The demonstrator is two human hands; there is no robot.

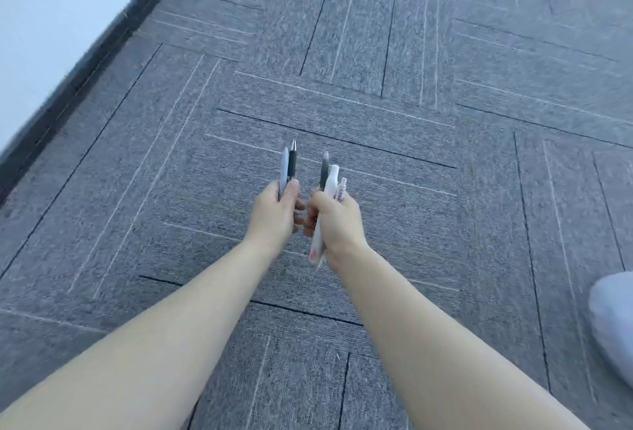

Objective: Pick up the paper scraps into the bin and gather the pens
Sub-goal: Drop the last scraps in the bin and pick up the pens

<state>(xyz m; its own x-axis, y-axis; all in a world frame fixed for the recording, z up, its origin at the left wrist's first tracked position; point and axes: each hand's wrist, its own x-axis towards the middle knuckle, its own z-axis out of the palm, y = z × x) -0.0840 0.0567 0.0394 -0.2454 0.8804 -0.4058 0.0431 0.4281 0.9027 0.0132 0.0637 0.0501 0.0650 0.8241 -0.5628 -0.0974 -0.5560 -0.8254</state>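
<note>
Both my arms reach out over a grey carpet. My left hand (277,212) is shut on two pens (288,166), one white and one with a black grip and a silver tip, pointing away from me. My right hand (334,220) is shut on a bundle of three pens (329,178): a dark grey one, a white one and a thin white one; their lower ends stick out below my fist. The two hands are almost touching. No paper scraps or bin are in view.
Grey carpet tiles (376,87) with dark and light lines cover the floor. A white wall (51,18) with a dark baseboard (85,66) runs along the upper left. A pale grey, blurred shape (613,320) lies at the right edge.
</note>
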